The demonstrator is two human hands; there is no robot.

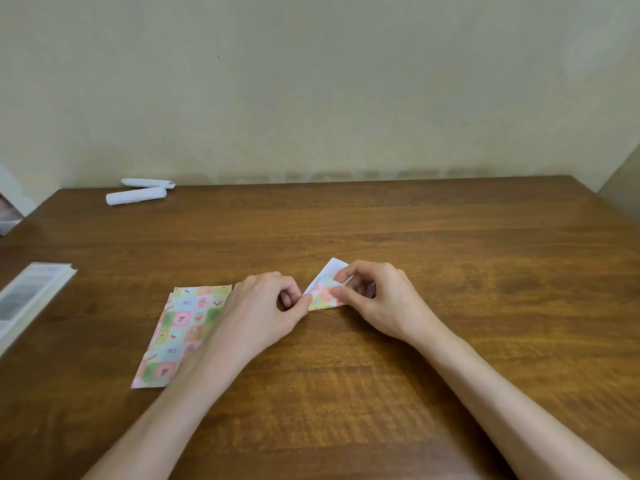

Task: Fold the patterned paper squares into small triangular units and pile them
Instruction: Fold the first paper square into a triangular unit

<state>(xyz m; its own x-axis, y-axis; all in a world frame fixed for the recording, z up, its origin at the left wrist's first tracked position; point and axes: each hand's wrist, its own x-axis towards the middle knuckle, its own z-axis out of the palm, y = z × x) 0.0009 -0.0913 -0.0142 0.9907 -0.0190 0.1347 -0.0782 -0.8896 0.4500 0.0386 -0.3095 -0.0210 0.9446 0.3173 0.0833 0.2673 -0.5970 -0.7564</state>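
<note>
Left hand, right hand, folded paper between their fingers

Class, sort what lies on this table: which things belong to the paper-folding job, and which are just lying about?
Belongs to the job:
the half-folded patterned piece, pinched by the left hand and right hand
the flat patterned paper, partly under the left forearm

Just lying about:
two white paper rolls, far left
a pale box or book at the left edge

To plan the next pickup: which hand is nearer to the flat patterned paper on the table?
Left. The left hand is at the right edge of the flat patterned paper; the right hand is farther right, beyond the small folded piece.
</note>
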